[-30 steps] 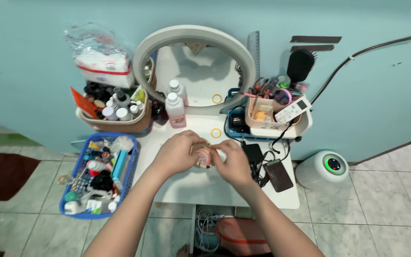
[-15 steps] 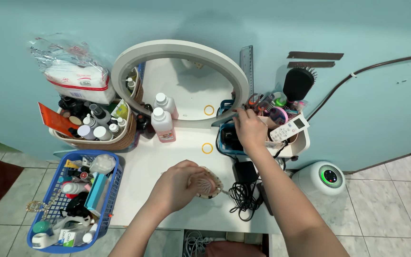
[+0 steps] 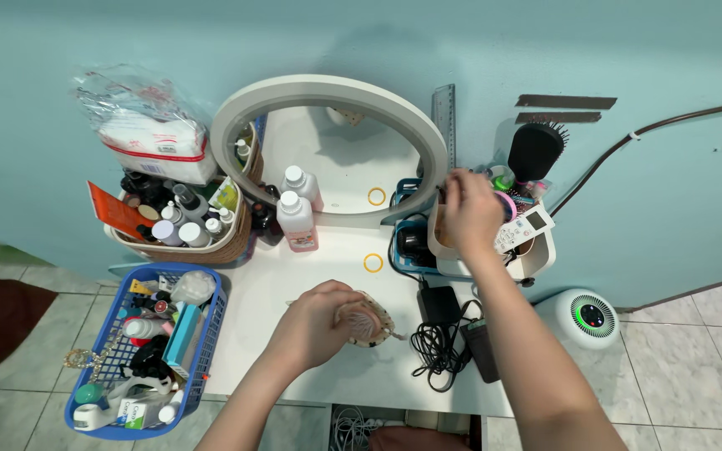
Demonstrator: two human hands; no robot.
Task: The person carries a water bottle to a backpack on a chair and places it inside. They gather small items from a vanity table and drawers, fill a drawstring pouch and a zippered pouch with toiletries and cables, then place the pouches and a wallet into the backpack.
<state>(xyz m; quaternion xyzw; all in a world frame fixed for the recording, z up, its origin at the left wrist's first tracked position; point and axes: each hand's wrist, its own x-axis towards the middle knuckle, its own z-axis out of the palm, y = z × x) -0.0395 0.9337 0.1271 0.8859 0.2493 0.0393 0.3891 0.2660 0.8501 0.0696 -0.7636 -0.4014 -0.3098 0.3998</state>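
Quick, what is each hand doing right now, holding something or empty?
Left hand: closed on a small round patterned object on the white table.
Right hand: reaching into the white organiser; grip cannot be told.

Blue basket [image 3: 202, 351] of toiletries, round mirror [image 3: 236, 125] — black hairbrush [image 3: 535, 150].

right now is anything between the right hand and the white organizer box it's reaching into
Nothing visible. The right hand is already over the white organizer box, fingers dipped among its contents; the round white-framed mirror stands just to its left, not in the way.
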